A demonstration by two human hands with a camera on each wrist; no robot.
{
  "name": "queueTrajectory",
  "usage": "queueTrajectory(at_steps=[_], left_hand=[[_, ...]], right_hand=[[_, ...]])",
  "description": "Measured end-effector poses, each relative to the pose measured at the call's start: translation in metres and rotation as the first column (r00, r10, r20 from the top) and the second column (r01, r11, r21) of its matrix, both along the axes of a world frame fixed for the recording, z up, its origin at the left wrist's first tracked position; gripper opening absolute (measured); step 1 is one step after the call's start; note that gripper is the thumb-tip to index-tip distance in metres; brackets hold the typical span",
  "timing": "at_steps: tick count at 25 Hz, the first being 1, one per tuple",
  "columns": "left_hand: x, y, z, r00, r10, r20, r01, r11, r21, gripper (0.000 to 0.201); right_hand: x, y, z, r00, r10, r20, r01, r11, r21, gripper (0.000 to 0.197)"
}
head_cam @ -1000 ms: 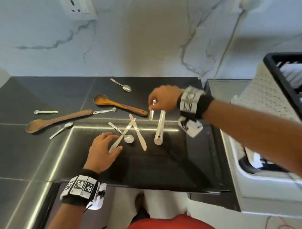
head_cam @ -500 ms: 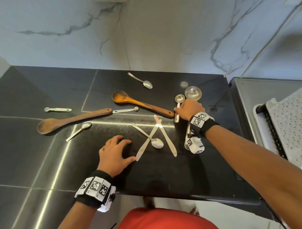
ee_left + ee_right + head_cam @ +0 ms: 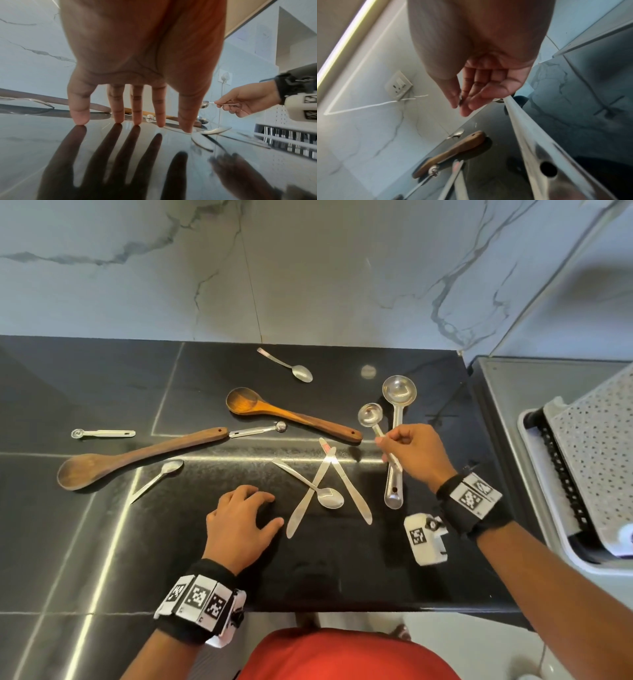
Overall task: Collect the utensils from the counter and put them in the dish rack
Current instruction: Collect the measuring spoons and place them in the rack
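Note:
My right hand [image 3: 385,441] pinches the handle of a small steel measuring scoop [image 3: 370,415] and holds it just above the black counter [image 3: 342,570]; the left wrist view shows the small scoop [image 3: 205,104] clear of the surface. Beside it lies a larger steel scoop [image 3: 399,392], whose handle [image 3: 530,135] runs under my right wrist. My left hand [image 3: 272,508] holds nothing, its straight fingertips [image 3: 118,119] touching the counter next to two crossed table knives [image 3: 346,481] and a teaspoon [image 3: 329,497]. The dish rack [image 3: 589,460] stands to the right.
Two wooden spoons [image 3: 291,414] [image 3: 137,457] lie across the middle and left of the counter. Two small measuring spoons [image 3: 102,433] [image 3: 257,430] and two more teaspoons [image 3: 291,368] [image 3: 157,477] are scattered around them. A marble wall [image 3: 308,268] backs the counter.
My right hand has closed on the small scoop's handle and raised it off the counter. The left hand has stayed on the counter.

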State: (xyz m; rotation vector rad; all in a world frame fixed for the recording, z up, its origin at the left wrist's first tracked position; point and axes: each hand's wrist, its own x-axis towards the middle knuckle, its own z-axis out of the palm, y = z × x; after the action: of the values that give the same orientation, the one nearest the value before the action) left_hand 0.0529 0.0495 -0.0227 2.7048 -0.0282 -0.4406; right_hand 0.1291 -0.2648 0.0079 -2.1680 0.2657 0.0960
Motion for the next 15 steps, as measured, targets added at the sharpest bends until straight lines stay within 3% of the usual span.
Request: queueTrajectory(at_steps=[3,5,7,9,12,15], left_hand=[[0.0,-0.01,0.006,0.998,0.059,0.027,-0.044,0.923,-0.381,0.05],[-0.002,-0.022,0.013,0.993,0.111,-0.044,-0.114,0.781,-0.614,0.052],[-0.002,-0.032,0.018,0.985,0.162,-0.063,-0.151,0.619,-0.771,0.04],[-0.002,-0.036,0.023,0.966,0.243,-0.086,-0.198,0.483,-0.853,0.026],[-0.004,-0.034,0.027,0.925,0.313,-0.215,-0.315,0.317,-0.895,0.021],[-0.004,-0.024,0.025,0.892,0.38,-0.246,-0.356,0.252,-0.9,0.02]], right_hand=[[-0.035,0.029,0.022,0.987,0.156,-0.037,-0.149,0.978,0.145,0.012],[-0.051,0.053,0.025,0.94,0.333,-0.079,-0.315,0.932,0.178,0.014],[-0.061,0.073,0.019,0.877,0.478,-0.049,-0.463,0.867,0.185,0.016],[-0.062,0.086,0.01,0.86,0.51,0.01,-0.504,0.848,0.163,0.016],[-0.06,0.095,0.003,0.859,0.513,0.003,-0.501,0.838,0.215,0.017],[-0.058,0.106,0.006,0.804,0.593,-0.041,-0.575,0.793,0.203,0.021]])
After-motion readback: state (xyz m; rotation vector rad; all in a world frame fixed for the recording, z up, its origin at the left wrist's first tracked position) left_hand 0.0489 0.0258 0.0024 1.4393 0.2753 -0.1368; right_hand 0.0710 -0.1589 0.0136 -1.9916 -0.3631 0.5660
